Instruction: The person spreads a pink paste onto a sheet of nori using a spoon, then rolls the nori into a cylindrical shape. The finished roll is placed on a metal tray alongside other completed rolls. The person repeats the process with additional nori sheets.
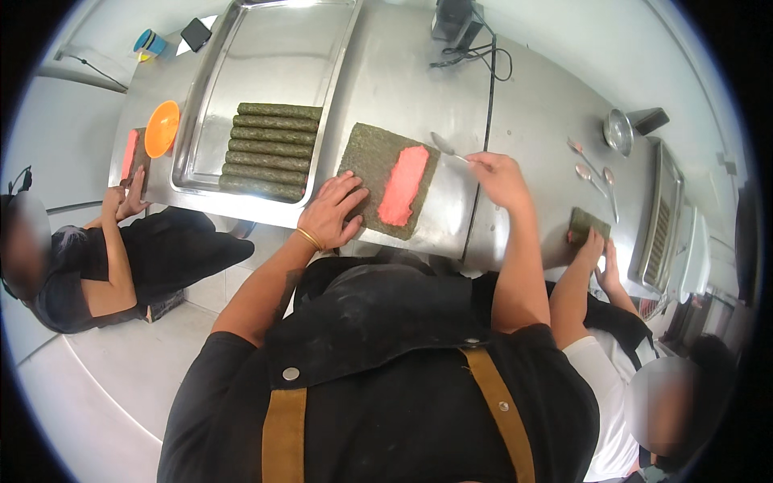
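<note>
In front of me a dark green nori sheet [366,153] lies flat on the steel table. A thick strip of pink paste [405,185] is spread along its right part. My left hand [334,208] rests open on the sheet's lower left edge, fingers spread. To the right of the sheet, my right hand [498,177] is closed around the handle of a metal spoon [443,144]. The spoon's bowl points left, just beyond the sheet's upper right corner. Left of the sheet, a large steel tray [274,48] holds several nori rolls [272,137] side by side.
A co-worker at left works at another pasted sheet [138,149] beside an orange bowl [163,129]. At right, another person's hands [594,249] touch a dark green roll [590,224]. Several spoons [609,193], a metal bowl [618,131] and a second tray [662,217] lie there. A cable [483,55] sits at the back.
</note>
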The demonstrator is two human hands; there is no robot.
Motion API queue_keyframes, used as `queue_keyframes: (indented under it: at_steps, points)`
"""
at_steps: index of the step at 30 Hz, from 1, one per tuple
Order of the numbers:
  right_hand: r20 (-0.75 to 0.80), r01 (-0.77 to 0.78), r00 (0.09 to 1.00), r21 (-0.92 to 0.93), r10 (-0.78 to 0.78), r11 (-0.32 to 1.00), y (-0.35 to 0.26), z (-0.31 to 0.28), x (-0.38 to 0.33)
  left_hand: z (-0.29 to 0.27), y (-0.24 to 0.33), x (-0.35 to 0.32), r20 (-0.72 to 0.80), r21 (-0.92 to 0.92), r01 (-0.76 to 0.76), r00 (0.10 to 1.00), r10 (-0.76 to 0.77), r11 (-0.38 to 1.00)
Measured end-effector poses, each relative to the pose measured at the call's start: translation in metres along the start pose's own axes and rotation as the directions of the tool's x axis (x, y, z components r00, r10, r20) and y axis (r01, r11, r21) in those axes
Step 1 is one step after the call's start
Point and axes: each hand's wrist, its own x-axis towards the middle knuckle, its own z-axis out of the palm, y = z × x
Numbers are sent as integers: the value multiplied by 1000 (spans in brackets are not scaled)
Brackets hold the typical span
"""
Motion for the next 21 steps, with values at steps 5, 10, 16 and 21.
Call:
queue_keyframes:
  at_steps: [5, 10, 16, 21]
  points:
    - [220, 62, 974, -20, -56, 998, -11, 28, -9, 3, -2, 0, -1, 2, -10, 1000, 10, 1000]
    - [112, 66, 992, -150, -49, 986, -27, 34, -25, 2, -2, -1, 1, 0, -12, 1000, 12, 1000]
    - [-75, 18, 997, -43, -21, 999, -34, 45, -58, 2, -4, -2, -26, 7, -52, 998, 52, 999]
    - [-248, 118, 951, -264, -186, 957, -48, 73, -87, 6, -9, -7, -32, 17, -105, 994, 105, 994]
